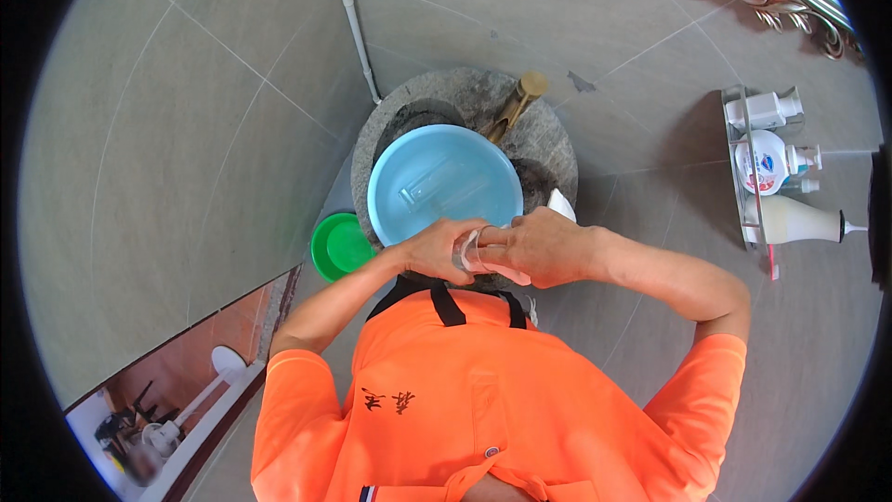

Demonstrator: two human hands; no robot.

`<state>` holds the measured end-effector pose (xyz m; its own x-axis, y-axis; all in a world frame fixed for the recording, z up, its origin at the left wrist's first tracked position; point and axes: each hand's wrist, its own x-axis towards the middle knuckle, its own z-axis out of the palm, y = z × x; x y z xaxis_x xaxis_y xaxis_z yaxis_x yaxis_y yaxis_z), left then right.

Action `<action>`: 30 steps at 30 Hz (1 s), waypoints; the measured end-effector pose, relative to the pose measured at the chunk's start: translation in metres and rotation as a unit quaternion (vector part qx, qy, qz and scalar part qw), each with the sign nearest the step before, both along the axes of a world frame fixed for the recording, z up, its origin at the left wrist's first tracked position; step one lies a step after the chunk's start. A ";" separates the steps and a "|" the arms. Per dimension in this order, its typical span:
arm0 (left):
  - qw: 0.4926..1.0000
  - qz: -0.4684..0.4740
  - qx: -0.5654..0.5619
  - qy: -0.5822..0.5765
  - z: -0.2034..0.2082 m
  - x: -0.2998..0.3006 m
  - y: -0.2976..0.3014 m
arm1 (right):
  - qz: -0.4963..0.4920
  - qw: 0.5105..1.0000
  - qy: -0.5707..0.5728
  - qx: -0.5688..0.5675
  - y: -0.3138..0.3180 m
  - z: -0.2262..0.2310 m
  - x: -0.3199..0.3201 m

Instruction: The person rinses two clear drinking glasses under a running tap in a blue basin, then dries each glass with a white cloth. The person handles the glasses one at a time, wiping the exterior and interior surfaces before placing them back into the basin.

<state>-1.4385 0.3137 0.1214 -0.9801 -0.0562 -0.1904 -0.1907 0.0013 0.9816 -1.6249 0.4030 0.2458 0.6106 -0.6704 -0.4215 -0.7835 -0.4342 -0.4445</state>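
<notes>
My left hand [435, 249] is closed around a clear drinking glass [467, 251], held just over the near rim of a light blue plastic basin [379, 209]. Against the glass, my right hand [550, 247] presses a pale pinkish cloth [506, 271], its fingers partly hidden at the glass mouth. A white piece [561, 204] sticks up beyond the right hand; whether it belongs to the cloth I cannot tell. Inside the basin, a clear glass [418, 191] lies on its side, apparently in water.
The basin rests on a round grey stone sink [556, 144] with a bamboo-shaped brass tap [517, 110]. A green bucket [342, 247] stands at lower left. On the right wall, a rack [729, 116] holds several bottles. A white pipe [348, 9] runs down the corner.
</notes>
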 end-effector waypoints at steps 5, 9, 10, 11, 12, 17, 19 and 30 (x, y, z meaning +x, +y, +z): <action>0.999 -0.019 0.016 0.026 -0.003 0.000 -0.005 | -0.050 0.991 -0.118 0.026 0.001 -0.018 -0.015; 0.993 0.005 0.110 -0.034 0.009 0.009 -0.013 | -0.229 0.929 -0.266 -0.119 0.005 -0.010 -0.025; 0.995 0.005 0.099 -0.025 0.007 0.009 -0.014 | -0.258 0.912 -0.280 -0.153 0.003 -0.014 -0.025; 0.996 0.005 0.089 -0.017 0.003 0.008 -0.014 | -0.340 0.888 -0.300 -0.073 0.003 -0.013 -0.024; 0.997 0.005 0.077 -0.008 0.000 0.008 -0.014 | -0.418 0.852 -0.317 0.009 0.003 -0.009 -0.021; 0.994 0.017 0.081 -0.066 0.001 -0.003 -0.019 | -0.273 0.949 -0.092 -0.124 0.009 -0.017 -0.017; 0.995 0.011 0.046 -0.084 -0.007 -0.003 -0.019 | -0.187 0.974 -0.048 -0.122 0.007 -0.017 -0.017; 0.997 0.029 0.053 0.047 -0.020 -0.007 -0.019 | -0.096 0.979 -0.181 -0.003 -0.013 -0.017 -0.036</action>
